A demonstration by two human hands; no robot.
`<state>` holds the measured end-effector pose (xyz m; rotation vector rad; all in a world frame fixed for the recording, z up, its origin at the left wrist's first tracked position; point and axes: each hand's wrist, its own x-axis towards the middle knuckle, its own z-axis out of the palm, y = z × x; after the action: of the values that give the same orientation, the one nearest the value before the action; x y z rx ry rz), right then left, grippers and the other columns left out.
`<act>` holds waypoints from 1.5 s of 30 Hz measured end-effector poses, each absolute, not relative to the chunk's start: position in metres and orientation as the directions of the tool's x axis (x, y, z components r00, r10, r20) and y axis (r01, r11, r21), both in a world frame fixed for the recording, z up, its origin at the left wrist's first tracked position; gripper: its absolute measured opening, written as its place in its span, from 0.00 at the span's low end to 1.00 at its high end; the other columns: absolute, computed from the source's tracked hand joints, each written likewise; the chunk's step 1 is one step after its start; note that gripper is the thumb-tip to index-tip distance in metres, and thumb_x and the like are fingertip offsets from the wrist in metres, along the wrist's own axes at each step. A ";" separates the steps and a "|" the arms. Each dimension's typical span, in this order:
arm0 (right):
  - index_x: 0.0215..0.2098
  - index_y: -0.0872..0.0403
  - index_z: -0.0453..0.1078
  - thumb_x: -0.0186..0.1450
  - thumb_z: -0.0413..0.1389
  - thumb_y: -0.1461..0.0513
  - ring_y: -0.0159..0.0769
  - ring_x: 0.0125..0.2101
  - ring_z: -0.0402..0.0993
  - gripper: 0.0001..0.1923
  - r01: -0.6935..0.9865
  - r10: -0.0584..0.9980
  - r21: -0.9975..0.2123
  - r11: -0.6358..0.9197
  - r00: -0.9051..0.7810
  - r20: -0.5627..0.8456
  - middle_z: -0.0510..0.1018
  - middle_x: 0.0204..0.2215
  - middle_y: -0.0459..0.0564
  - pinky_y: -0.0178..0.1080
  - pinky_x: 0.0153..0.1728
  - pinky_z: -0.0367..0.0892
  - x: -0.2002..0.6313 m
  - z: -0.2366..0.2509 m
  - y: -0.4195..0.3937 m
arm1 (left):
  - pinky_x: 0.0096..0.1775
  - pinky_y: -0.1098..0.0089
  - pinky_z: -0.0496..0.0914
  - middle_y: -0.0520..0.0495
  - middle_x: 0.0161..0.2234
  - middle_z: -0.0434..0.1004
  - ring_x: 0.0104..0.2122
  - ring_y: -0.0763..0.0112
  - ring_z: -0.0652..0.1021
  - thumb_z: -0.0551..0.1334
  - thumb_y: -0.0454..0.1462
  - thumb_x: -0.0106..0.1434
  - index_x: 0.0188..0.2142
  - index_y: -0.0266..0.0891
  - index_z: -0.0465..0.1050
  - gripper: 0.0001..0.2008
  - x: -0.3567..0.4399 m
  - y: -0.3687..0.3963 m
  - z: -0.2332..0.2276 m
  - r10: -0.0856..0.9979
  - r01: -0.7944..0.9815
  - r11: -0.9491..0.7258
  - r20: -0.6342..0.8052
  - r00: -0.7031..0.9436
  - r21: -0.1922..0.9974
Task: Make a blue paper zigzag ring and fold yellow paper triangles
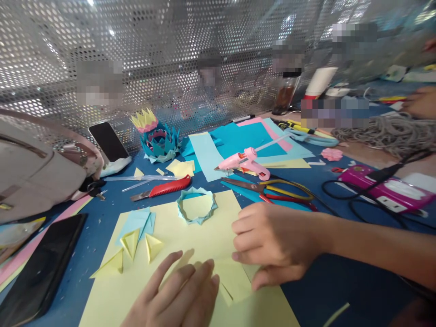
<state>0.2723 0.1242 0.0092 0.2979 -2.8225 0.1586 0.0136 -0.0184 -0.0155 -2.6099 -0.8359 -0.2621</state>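
Note:
My left hand (180,295) lies flat, fingers spread, pressing down on a yellow paper sheet (190,240) at the near edge of the blue table. My right hand (272,243) reaches in from the right with fingers curled, pinching a small folded yellow paper piece (235,279) against the sheet. Both hands touch that fold. Left of the hands lie three folded yellow triangles (131,243) and a light blue folded piece (138,220). A light blue paper ring (196,205) sits on the sheet's far edge.
A red box cutter (163,187), pink glue gun (243,162), scissors (272,188), blue and pink paper sheets (245,136) and a blue and yellow paper crown (158,136) lie beyond. A bag (34,168), phones (109,141), pink power strip (388,188) flank them. Another person's hand (420,102) is far right.

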 end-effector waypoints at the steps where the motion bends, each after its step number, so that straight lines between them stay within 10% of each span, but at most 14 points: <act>1: 0.33 0.58 0.75 0.76 0.41 0.52 0.37 0.26 0.59 0.27 -0.216 -0.183 -0.091 0.972 -0.942 0.281 0.69 0.22 0.47 0.42 0.25 0.47 0.273 0.012 0.124 | 0.70 0.54 0.40 0.50 0.59 0.74 0.54 0.70 0.76 0.47 0.34 0.76 0.58 0.41 0.72 0.19 0.014 -0.019 -0.016 0.529 0.606 -0.741 0.305 0.792 -0.290; 7: 0.28 0.55 0.70 0.76 0.46 0.54 0.35 0.27 0.61 0.22 -0.104 -0.077 -0.077 0.992 -0.951 0.300 0.70 0.23 0.46 0.40 0.28 0.49 0.271 0.007 0.118 | 0.69 0.53 0.39 0.48 0.58 0.75 0.53 0.69 0.77 0.49 0.34 0.76 0.58 0.39 0.72 0.18 0.017 -0.020 -0.014 0.520 0.596 -0.737 0.295 0.801 -0.318; 19: 0.35 0.55 0.66 0.65 0.62 0.59 0.34 0.34 0.67 0.09 0.251 0.351 -0.493 0.833 -0.928 0.121 0.72 0.33 0.45 0.35 0.36 0.58 0.259 0.004 0.101 | 0.69 0.49 0.38 0.52 0.49 0.79 0.50 0.69 0.78 0.50 0.42 0.76 0.57 0.44 0.73 0.18 0.029 -0.023 -0.021 0.501 0.596 -0.731 0.330 0.800 -0.334; 33: 0.36 0.55 0.69 0.70 0.55 0.63 0.33 0.34 0.66 0.05 0.108 0.240 -0.446 0.889 -0.938 0.250 0.74 0.32 0.46 0.35 0.35 0.60 0.259 -0.006 0.100 | 0.69 0.51 0.41 0.52 0.48 0.80 0.51 0.70 0.78 0.50 0.43 0.76 0.57 0.46 0.73 0.18 0.026 -0.024 -0.028 0.515 0.633 -0.712 0.388 0.764 -0.304; 45: 0.33 0.54 0.72 0.70 0.50 0.70 0.34 0.30 0.61 0.12 -0.006 0.001 -0.017 1.000 -0.923 0.384 0.75 0.30 0.45 0.39 0.29 0.51 0.263 -0.002 0.097 | 0.69 0.50 0.36 0.56 0.50 0.80 0.51 0.73 0.77 0.47 0.38 0.77 0.54 0.44 0.76 0.19 0.025 -0.020 -0.020 0.505 0.611 -0.711 0.351 0.788 -0.348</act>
<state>0.2633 0.0971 -0.0020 0.0032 -2.7470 0.0244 0.0246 -0.0203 -0.0199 -2.5271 -0.8373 -0.3183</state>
